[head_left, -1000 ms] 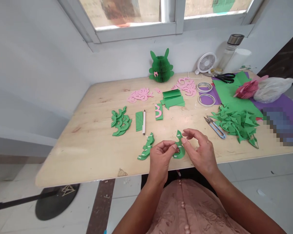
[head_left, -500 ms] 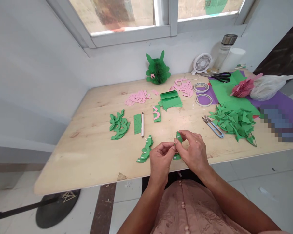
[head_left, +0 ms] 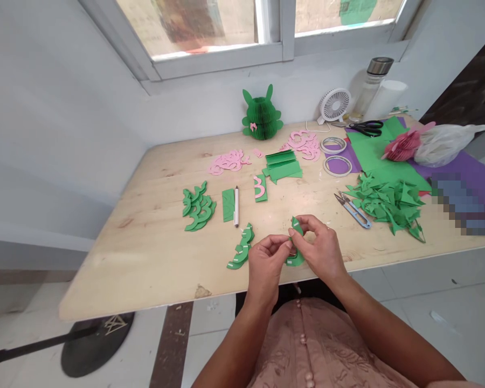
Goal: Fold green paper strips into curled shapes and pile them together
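Both hands meet near the table's front edge around a curved green paper piece [head_left: 294, 261] with small white strips on it. My left hand [head_left: 267, 264] pinches at the piece's middle from the left. My right hand [head_left: 319, 245] has thumb and fingers closed on its upper right part. The fingers hide the middle of the piece. Just left of my left hand lies a row of overlapping green scalloped pieces [head_left: 242, 249] with white strips. Farther left sits a pile of plain green scalloped pieces [head_left: 200, 209].
Behind the hands are a pen [head_left: 236, 207], folded green paper [head_left: 283, 166], pink cutouts [head_left: 228, 161] and a green paper figure [head_left: 262, 119]. To the right lie blue snips [head_left: 355, 211], green scraps [head_left: 388, 205], tape rolls [head_left: 337, 165], black scissors [head_left: 367, 127] and a fan [head_left: 334, 104].
More of the green piece's lower part shows between the hands. My right hand's fingers have shifted slightly on it, while my left hand stays nearly in place.
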Demonstrator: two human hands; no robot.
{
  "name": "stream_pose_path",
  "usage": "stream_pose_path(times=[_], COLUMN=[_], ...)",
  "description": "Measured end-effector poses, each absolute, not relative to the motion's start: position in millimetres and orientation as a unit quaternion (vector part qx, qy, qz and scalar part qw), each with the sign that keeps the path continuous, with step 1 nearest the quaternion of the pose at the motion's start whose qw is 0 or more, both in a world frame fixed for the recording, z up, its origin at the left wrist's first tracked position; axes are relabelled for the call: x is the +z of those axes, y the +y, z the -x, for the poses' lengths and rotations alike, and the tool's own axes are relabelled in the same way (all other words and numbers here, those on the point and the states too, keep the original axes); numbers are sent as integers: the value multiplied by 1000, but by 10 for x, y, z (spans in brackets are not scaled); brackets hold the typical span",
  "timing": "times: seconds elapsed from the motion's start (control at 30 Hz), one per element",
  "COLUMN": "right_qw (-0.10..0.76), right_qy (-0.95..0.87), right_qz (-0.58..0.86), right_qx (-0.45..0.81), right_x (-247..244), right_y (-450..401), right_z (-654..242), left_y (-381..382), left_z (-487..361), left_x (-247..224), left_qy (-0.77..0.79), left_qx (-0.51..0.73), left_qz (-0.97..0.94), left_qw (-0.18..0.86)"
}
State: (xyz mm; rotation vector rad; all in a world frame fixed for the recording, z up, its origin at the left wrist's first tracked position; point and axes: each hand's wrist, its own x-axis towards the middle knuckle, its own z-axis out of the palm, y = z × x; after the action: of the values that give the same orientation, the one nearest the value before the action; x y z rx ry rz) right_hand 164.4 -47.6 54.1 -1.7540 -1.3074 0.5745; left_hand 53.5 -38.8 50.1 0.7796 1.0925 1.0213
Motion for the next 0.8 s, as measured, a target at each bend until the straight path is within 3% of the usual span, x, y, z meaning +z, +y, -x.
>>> stream_pose_path(times=[0.27,0.8], right_qw=[486,525], right_qy=[-482,-395], right_qz=[647,564], right_qx=[337,500], right_x=[551,602], right_y=[-449,-464], right_z=[-1684,-1728], left_y=[-388,-408], left_z=[-527,-476], left_x=[530,562], left_qy=[480,446], left_qx=[442,405], left_qz=[-337,-339], left_qw=[679,723])
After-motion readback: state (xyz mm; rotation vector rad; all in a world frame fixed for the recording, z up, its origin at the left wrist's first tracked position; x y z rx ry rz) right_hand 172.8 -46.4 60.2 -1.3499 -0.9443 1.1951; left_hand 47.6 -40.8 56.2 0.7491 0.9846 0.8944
